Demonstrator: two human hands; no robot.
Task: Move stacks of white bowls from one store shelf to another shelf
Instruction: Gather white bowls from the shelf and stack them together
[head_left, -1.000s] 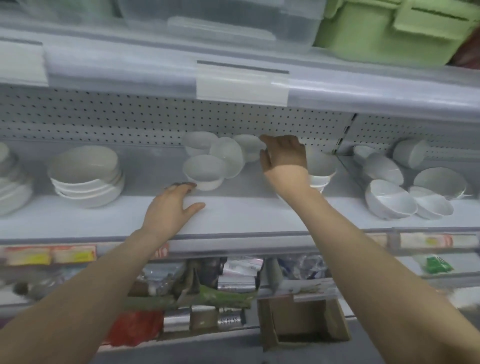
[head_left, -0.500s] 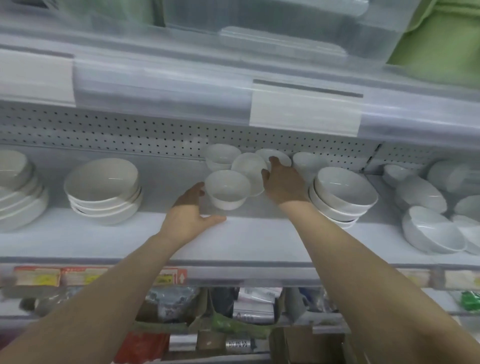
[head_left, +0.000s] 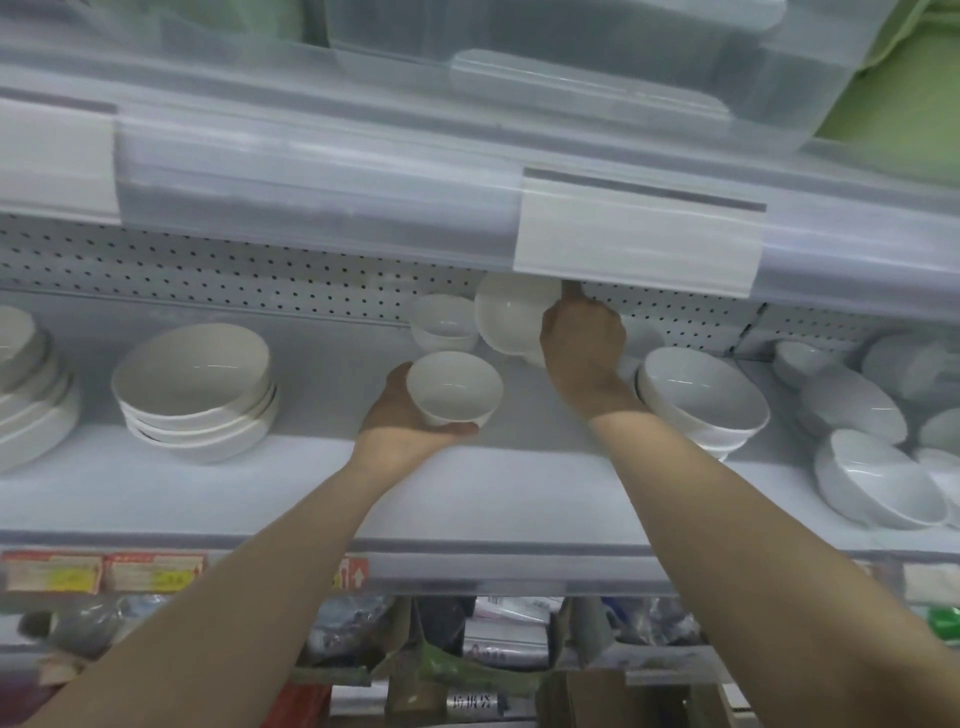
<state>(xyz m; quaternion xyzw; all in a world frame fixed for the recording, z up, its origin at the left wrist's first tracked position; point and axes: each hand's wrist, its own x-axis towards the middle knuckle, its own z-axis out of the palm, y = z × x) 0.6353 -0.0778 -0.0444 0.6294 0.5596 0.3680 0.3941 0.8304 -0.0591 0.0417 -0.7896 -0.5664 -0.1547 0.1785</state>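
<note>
Here the left hand (head_left: 410, 415) cups a small white bowl (head_left: 453, 387), thumb under its base; the right hand (head_left: 582, 343) pinches a tilted bowl (head_left: 511, 314) by the rim. Both look glazed, rigid, slippery and breakable, so a hold under the foot seems safest.
</note>
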